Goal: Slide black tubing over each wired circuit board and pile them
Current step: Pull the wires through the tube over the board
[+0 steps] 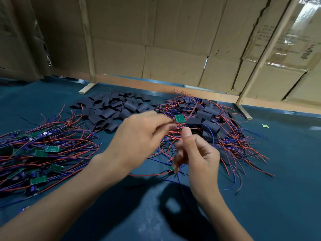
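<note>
Dim, even indoor light from above. Dark hand shadows fall on tabletop (278, 197) at 6 o'clock. Glare on taped cardboard (284, 54) at 2 o'clock. Both hands motion-blurred. Wide-angle bending at edges; piles fairly sharp.

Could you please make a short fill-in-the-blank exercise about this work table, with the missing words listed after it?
1. The left hand pinches the wires of a small ____ circuit board.
2. The loose pile of tubing pieces is ____ in colour.
3. The bare boards lie on the ____ side of the table.
4. The wall behind is made of ____.

Missing words: green; black; left; cardboard
</note>
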`<state>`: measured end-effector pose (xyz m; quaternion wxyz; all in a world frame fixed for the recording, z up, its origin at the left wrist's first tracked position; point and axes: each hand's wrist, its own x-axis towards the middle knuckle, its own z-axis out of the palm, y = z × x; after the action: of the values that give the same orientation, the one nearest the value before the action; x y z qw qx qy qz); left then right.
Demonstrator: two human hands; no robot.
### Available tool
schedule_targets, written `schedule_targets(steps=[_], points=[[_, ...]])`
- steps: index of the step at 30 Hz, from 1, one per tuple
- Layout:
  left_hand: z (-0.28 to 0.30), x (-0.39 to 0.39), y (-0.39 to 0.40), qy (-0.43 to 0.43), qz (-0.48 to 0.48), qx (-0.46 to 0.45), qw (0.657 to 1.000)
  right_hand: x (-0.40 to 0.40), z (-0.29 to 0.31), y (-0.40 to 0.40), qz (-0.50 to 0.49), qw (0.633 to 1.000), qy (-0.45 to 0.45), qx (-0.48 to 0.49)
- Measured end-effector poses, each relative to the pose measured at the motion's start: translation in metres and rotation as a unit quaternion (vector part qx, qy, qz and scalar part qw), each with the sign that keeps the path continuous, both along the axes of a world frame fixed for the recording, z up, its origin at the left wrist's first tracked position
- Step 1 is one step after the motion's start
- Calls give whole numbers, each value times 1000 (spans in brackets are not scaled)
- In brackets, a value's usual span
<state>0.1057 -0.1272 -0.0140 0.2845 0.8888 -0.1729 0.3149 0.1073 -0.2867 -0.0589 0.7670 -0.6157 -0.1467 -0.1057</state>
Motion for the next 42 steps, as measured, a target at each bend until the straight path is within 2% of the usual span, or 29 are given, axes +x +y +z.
schedule_targets(steps=[1,3,7,9,10,12,14,15,20,23,25,30,32,35,36,39,42], points=[[-1,0,-3,-5,-29,40,999,0,4,0,47,998,19,25],[-2,-2,-6,4,-84,69,994,4,10,-3,78,993,69,60],[-6,-7,-4,12,-144,53,988,15,14,-17,130,982,122,56],[-10,-10,-2,23,-141,32,989,18,15,-21,166,978,118,41],[-12,-10,2,56,-139,26,988,18,15,-23,164,981,103,30],[-13,-5,19,184,-116,41,975,20,16,-26,152,985,73,25],[-12,11,48,324,-66,87,940,23,16,-30,164,984,60,37],[-12,22,64,357,-35,123,925,24,15,-32,166,983,64,45],[-24,84,121,334,133,303,883,31,11,-33,138,981,98,91],[-40,105,129,354,131,376,846,34,7,-34,126,978,129,105],[-48,113,130,359,120,395,837,35,7,-35,117,978,139,106],[-43,118,125,337,99,387,853,34,11,-37,92,980,118,128],[-38,108,116,301,84,352,883,35,12,-39,78,982,103,137],[-39,76,91,175,7,180,968,36,12,-41,61,983,83,149],[-43,63,79,132,-27,117,984,36,12,-42,55,984,76,153],[-60,28,46,41,-85,12,995,37,13,-45,51,985,52,159],[-72,12,33,-17,-91,-25,995,38,14,-51,52,985,20,161]])
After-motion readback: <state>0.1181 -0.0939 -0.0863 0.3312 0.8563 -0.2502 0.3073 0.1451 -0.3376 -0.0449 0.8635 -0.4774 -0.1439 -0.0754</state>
